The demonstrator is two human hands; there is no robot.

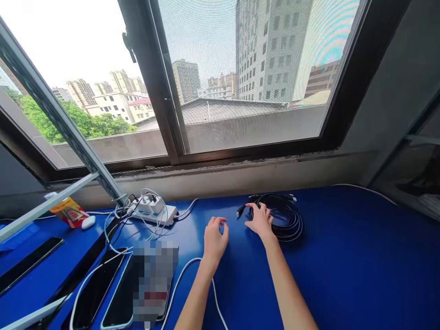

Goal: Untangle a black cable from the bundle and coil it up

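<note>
A coil of black cable (292, 222) lies on the blue tabletop (360, 256), with its dark plug end (240, 211) sticking out to the left. My right hand (260, 220) is at the coil's left side, thumb and index finger spread apart in a C shape and the other fingers curled over the cable. No grip on the cable shows. To the left of it, my left hand (216, 236) hovers over the table, fingers loosely curled with a small gap to the thumb and nothing visible between them.
A white power strip (167, 215) with plugged-in chargers and tangled cords sits at the back left. Several phones, one a dark phone (118, 293), lie at front left. A metal frame post (72, 123) crosses the left side. Behind the table is a window (206, 133).
</note>
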